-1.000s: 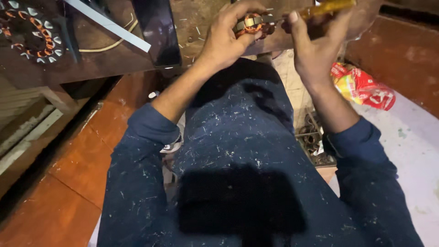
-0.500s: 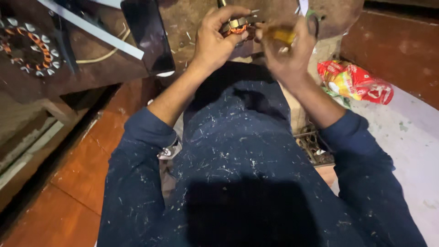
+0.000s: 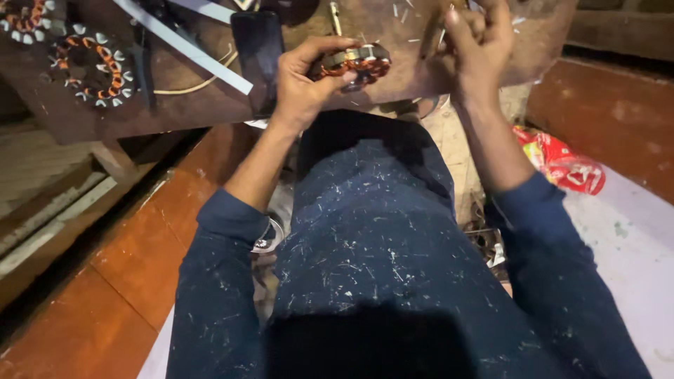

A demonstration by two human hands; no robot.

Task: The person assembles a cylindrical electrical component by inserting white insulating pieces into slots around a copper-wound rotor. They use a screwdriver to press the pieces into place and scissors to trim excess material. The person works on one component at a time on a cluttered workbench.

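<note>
Above the lap, left hand (image 3: 300, 81) gripping copper-wound stator (image 3: 353, 63), lying flat

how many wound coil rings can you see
3: one in the left hand, the stator; one flat on the bench at; one cut off by the top left corner. More may lie out of view.

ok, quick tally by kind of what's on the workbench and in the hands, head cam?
Copper-wound stators: 3, one in the left hand at, two on the bench
Dark phone: 1
Pale flat strip: 1
Red plastic bag, on the floor: 1
Right hand: fingers curled; what it holds cannot be told
Total: 6
</note>
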